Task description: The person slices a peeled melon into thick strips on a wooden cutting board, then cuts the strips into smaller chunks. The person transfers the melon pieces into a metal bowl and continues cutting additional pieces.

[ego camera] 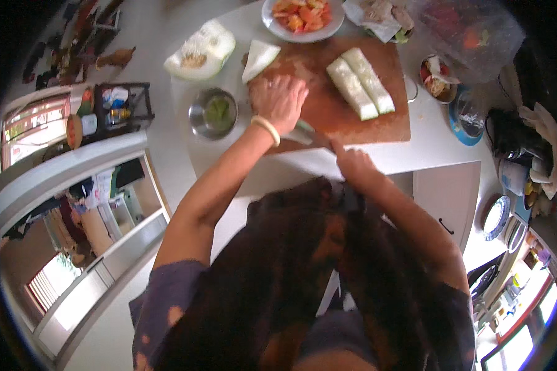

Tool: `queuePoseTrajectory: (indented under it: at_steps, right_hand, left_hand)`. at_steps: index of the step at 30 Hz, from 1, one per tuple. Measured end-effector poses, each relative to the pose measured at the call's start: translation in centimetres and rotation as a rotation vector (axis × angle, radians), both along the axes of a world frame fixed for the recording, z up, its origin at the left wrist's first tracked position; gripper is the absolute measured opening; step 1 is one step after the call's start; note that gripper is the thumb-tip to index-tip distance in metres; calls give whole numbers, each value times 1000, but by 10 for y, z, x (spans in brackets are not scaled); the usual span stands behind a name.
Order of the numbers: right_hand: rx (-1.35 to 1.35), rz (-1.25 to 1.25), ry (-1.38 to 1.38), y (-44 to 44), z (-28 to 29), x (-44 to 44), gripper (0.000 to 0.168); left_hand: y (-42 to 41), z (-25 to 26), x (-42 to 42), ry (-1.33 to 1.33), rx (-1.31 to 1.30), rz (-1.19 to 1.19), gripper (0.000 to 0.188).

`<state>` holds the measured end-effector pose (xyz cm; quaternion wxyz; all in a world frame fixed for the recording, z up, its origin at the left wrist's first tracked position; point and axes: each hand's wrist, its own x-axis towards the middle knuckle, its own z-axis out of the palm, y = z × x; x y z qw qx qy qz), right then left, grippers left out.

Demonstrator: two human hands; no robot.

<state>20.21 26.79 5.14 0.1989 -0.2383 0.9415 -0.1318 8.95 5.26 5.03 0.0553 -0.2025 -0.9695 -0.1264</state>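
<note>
My right hand (356,168) is closed on the handle of a knife (322,139) at the near edge of a wooden cutting board (376,132). The blade points left towards my left hand (281,99), which presses flat on the left of the board. A pale green piece (301,132), perhaps melon, lies partly under that hand by the blade. Beyond it sits a pale wedge (260,58) of winter melon. Two long melon pieces (359,86) lie side by side on the right of the board. A larger cut melon (202,51) with its seeds rests at the back left.
A steel bowl (213,114) with something green in it stands left of the board. Behind the board are a white plate (269,28) of chopped tomatoes and a plastic bag (473,37). A small bowl (445,92) and a blue-rimmed dish (462,134) stand at the right.
</note>
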Motion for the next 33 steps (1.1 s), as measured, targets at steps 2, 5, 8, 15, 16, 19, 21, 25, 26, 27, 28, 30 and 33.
queuePoseTrajectory:
  at_steps: [2, 5, 8, 15, 16, 19, 21, 25, 26, 27, 28, 30, 33]
  right_hand:
    - [-232, -87, -141, 5, -1, -15, 33]
    - [-457, -238, -248, 21, -9, -21, 26]
    - [-513, -274, -269, 22, 17, -25, 28]
    - [-49, 223, 52, 10, 54, -30, 57]
    - [-33, 269, 50, 8, 57, -33, 61]
    - [12, 314, 26, 4, 56, -40, 63]
    - [28, 309, 3, 2, 55, -43, 62]
    - [57, 319, 13, -1, 57, -45, 62]
    - [71, 328, 31, -1, 56, -45, 61]
    - [70, 318, 18, -1, 54, -45, 61]
    - [70, 307, 5, -1, 53, -44, 61]
    - [66, 291, 2, 1, 50, -43, 61]
    - [59, 271, 15, 1, 47, -41, 61]
  left_hand:
    - [-2, 9, 1, 111, 238, 102, 17]
    - [-23, 22, 18, 315, 526, 334, 17]
    - [-57, 12, 63, 225, 708, 430, 16]
    - [-67, -11, 122, 222, 694, 482, 16]
    - [-66, -15, 124, 173, 735, 525, 16]
    - [-59, -31, 125, 31, 854, 576, 28]
    - [-53, -38, 124, -60, 899, 566, 36]
    - [-49, -59, 109, 26, 883, 575, 44]
    - [-49, -65, 110, 1, 915, 583, 42]
    - [-50, -66, 109, -24, 946, 587, 41]
    - [-50, -67, 108, -49, 977, 591, 39]
    - [-52, -71, 105, -62, 994, 584, 36]
    - [-55, -78, 100, -74, 1024, 584, 34]
